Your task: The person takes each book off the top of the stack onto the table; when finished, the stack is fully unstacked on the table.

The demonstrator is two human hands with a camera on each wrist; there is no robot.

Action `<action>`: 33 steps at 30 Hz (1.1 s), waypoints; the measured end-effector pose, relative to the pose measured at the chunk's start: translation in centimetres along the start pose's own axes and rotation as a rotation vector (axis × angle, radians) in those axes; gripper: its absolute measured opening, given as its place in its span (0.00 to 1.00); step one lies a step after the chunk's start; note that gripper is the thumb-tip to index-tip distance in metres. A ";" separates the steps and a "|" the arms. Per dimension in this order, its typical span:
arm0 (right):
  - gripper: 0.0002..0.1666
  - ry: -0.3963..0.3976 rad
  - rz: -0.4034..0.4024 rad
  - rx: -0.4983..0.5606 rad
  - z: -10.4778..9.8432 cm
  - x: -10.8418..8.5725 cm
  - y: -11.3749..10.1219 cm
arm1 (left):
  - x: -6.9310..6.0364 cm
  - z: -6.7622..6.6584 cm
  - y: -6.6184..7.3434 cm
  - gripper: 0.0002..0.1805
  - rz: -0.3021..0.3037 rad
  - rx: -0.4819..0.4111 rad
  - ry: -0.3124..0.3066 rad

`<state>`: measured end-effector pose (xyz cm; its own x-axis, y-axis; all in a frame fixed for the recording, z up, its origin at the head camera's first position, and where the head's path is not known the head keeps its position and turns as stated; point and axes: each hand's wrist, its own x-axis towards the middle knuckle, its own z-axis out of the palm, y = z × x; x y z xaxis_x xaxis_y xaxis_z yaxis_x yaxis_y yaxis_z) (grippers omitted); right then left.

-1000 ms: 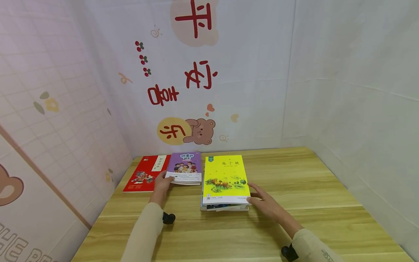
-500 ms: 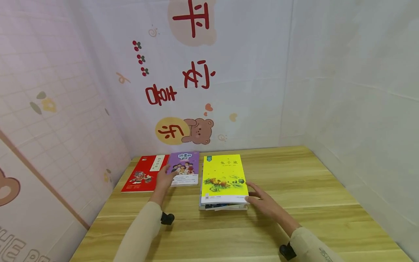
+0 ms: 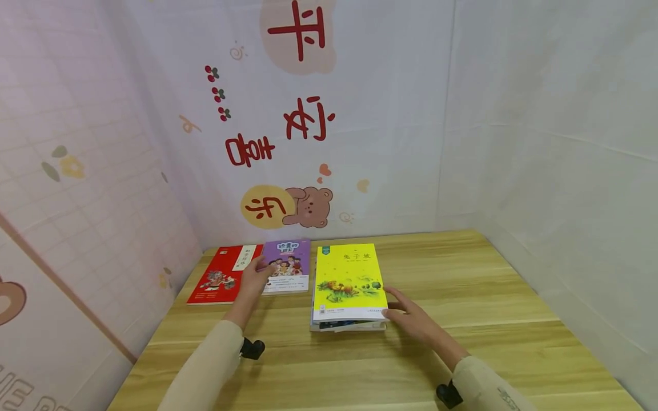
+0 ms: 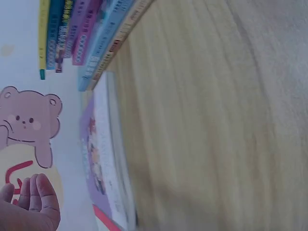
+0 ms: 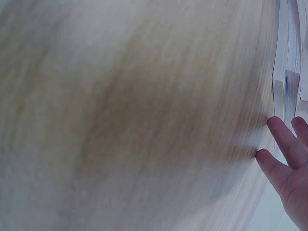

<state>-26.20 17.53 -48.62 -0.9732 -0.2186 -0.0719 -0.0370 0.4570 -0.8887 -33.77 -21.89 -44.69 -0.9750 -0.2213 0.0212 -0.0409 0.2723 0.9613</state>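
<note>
A purple book (image 3: 285, 268) with a white band lies flat at the back left of the table, beside a red book (image 3: 223, 274). Over the purple book's left side hovers my left hand (image 3: 254, 279), fingers loosely bent and holding nothing; the left wrist view shows this hand (image 4: 36, 207) apart from the book. Several books are piled in the middle, topped by a yellow book (image 3: 349, 285). My right hand (image 3: 413, 321) rests at the pile's right side, fingers spread. In the right wrist view its fingertips (image 5: 273, 121) are near the lower page edges.
All the books are on a wood-grain table (image 3: 462, 285). A white printed cloth wall (image 3: 390, 142) stands right behind the table, with more cloth along both sides. In the left wrist view the pile's coloured spines (image 4: 86, 38) face the purple book.
My left hand has let go of the purple book's front left corner and risen slightly above it. The right hand keeps its place by the pile. The head view has shifted a little.
</note>
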 end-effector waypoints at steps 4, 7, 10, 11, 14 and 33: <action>0.38 0.000 -0.001 -0.002 0.1 0.1 0.0 | -0.4 0.0 0.8 0.37 -0.008 -0.017 -0.015; 0.38 -0.001 -0.003 -0.006 0.1 0.1 0.1 | -0.9 0.5 1.2 0.36 0.006 -0.026 -0.052; 0.38 0.001 -0.007 -0.012 0.1 0.1 0.1 | -1.5 1.3 1.5 0.35 0.018 -0.028 -0.097; 0.38 0.003 -0.007 -0.011 0.1 0.1 0.1 | -1.8 1.5 1.6 0.35 0.016 -0.016 -0.109; 0.38 0.002 -0.006 -0.012 0.1 0.1 0.0 | -2.6 2.1 1.9 0.36 0.002 -0.014 -0.133; 0.39 -0.009 0.000 -0.015 0.0 0.1 0.0 | -8.7 6.0 0.5 0.36 -0.096 -0.127 -0.175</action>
<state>-26.31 17.46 -48.64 -0.9711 -0.2264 -0.0761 -0.0404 0.4696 -0.8820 -26.64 -14.23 -46.07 -0.9914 -0.0717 -0.1097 -0.1186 0.1355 0.9837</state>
